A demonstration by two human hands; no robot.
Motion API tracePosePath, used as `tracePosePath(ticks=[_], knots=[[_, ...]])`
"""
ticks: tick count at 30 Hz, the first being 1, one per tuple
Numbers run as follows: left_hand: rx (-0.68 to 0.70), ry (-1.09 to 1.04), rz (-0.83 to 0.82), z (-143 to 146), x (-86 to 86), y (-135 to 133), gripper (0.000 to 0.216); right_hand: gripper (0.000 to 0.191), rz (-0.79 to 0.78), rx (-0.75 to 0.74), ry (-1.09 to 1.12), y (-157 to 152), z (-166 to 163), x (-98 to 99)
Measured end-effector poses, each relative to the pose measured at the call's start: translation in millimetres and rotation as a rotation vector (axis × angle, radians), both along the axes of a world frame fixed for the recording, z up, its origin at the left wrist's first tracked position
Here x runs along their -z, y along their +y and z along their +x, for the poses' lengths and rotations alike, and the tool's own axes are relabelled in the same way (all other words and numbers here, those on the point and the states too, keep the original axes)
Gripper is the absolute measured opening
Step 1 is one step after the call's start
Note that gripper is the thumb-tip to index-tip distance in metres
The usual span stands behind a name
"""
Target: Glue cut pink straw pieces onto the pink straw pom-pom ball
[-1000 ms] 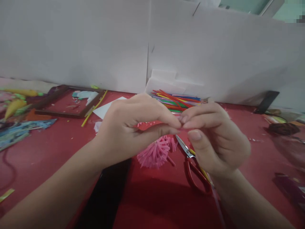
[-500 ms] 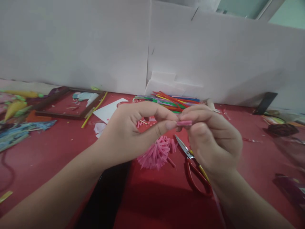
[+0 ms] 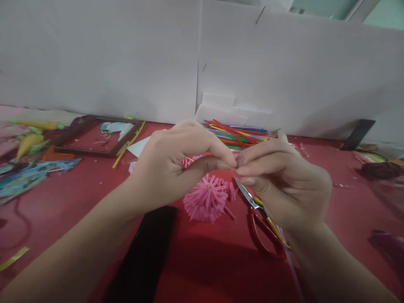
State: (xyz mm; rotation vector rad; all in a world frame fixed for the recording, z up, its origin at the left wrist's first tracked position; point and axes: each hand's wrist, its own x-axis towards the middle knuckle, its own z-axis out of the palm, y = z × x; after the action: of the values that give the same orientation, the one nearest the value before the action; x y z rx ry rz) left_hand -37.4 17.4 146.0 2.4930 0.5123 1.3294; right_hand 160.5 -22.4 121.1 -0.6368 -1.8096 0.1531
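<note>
Red tabletop [image 3: 202, 261] spreads beneath your left hand [image 3: 178, 164] and right hand [image 3: 292, 185], both pinched narrow (what they grip can't be told); the pink pompom [image 3: 206, 202] lies on it, left of the scissors [image 3: 251, 203].

Two hands [image 3: 176, 158], one pink pompom [image 3: 206, 200], one pair scissors [image 3: 252, 203], one brown frame [image 3: 83, 152].

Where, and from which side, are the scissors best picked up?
Probably by the red handles, from the person's side: the scissors lie with handles nearer the person and blade tips pointing away, close to the right hand.
</note>
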Motion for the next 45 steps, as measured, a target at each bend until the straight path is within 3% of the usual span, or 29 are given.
tracePosePath(ticks=[6,11,15,18,24,29,35,45], knots=[[0.066,-0.002,0.085,-4.2,-5.2,5.4,0.018,0.018,0.17,0.036,-0.104,-0.1,3.8,2.2],[0.055,0.05,0.227,-9.3,-8.8,9.5,0.023,0.023,0.169,-0.04,-0.084,1.0,0.8,6.5],[0.053,-0.033,0.337,-9.6,-7.6,8.8,0.025,0.028,0.208,-0.043,-0.059,0.8,-0.4,10.7],[0.038,-0.039,0.329,-9.1,-6.1,8.6,0.022,0.031,0.256,-0.011,-0.039,0.2,0.7,13.8],[0.138,-0.016,0.315,-14.0,-5.5,17.3,0.017,0.022,0.254,0.072,-0.098,-2.6,1.3,14.8],[0.072,-0.056,0.325,-26.1,-6.6,21.6,0.017,0.02,0.236,0.054,-0.143,-3.7,-0.2,12.6],[0.074,-0.011,0.327,-24.8,-9.0,14.8,0.018,0.023,0.241,0.169,-0.105,-2.9,-4.0,14.3],[0.082,0.024,0.289,-17.3,-1.1,15.4,0.021,0.022,0.184,0.079,-0.187,-8.4,-3.0,9.9]])
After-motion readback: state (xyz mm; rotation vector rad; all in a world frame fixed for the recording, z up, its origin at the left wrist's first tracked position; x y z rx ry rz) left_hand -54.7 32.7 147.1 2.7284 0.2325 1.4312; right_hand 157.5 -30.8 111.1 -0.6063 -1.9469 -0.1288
